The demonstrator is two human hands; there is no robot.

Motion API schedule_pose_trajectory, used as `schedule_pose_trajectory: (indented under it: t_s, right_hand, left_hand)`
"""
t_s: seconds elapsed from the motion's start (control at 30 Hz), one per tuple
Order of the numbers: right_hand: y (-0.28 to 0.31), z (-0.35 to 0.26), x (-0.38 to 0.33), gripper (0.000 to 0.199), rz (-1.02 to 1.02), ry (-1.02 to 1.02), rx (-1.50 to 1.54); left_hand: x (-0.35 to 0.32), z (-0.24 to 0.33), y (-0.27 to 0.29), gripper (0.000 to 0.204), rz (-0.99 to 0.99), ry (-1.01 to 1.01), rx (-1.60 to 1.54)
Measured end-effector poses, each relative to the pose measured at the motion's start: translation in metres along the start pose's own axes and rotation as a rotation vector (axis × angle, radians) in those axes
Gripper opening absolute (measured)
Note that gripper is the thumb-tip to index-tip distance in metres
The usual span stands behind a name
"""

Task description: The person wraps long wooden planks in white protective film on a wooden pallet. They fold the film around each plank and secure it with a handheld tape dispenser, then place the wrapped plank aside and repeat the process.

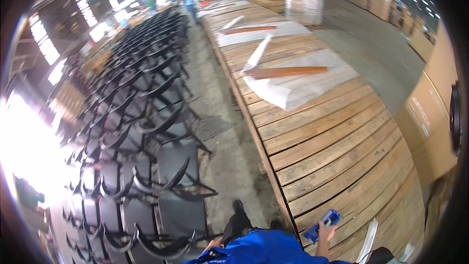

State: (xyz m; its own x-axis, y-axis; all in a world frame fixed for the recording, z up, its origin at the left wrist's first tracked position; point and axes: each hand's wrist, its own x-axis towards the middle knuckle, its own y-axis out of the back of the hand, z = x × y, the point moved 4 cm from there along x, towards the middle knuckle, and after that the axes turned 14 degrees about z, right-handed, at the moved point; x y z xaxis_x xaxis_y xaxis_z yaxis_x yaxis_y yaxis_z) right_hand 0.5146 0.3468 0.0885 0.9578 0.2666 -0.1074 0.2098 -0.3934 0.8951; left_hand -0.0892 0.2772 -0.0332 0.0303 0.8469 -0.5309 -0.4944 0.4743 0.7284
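My right hand point(326, 233) is closed around a small blue object point(332, 217) with dark and pale patches, held over the near end of the slatted wooden table point(337, 171). Its exact kind is not clear. Low at my left side, beside my blue jacket, is my left hand point(214, 244); it is small in view and its fingers do not show clearly. Farther up the table lies a reddish-brown wooden piece point(288, 72) on a white sheet point(312, 90). A similar brown strip point(249, 30) rests on another sheet beyond it.
Rows of dark chairs point(181, 210) fill the left, beside a narrow concrete aisle point(229, 159). Large cardboard boxes point(422, 122) stand along the right. A wrapped stack point(304, 0) is at the back, and a person in light blue point(189, 1) stands far down the aisle.
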Motion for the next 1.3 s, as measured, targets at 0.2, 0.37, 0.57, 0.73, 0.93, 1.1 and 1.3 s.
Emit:
schedule_pose_trajectory:
  t_s: [0.2, 0.37, 0.57, 0.73, 0.93, 1.1, 1.3]
  right_hand:
    - [-0.079, -0.211, -0.08, 0.098, -0.121, 0.118, 0.015]
    - [-0.16, -0.338, -0.112, 0.105, -0.108, 0.115, -0.055]
    - [-0.22, -0.445, -0.121, 0.103, -0.096, -0.009, -0.043]
    - [-0.243, -0.496, -0.096, 0.114, -0.044, -0.077, -0.066]
    - [-0.237, -0.606, -0.086, 0.103, -0.019, 0.058, -0.254]
    - [-0.312, -0.765, -0.053, 0.076, -0.058, 0.338, 0.198]
    - [-0.433, -0.951, -0.042, 0.091, -0.327, 0.577, 0.165]
  left_hand:
    - [0.173, -0.057, 0.106, 0.034, 0.014, 0.659, -0.572]
    - [0.341, -0.034, 0.258, 0.047, 0.338, 0.499, -0.79]
    - [0.486, -0.009, 0.397, 0.044, 0.352, 0.164, -0.49]
    - [0.595, 0.005, 0.43, 0.051, 0.194, 0.082, -0.388]
    - [0.722, 0.046, 0.442, 0.057, -0.137, -0.212, 0.188]
    - [0.796, 0.223, 0.509, 0.054, -0.085, -0.525, -0.088]
    - [0.868, 0.345, 0.593, 0.041, -0.122, -0.545, -0.215]
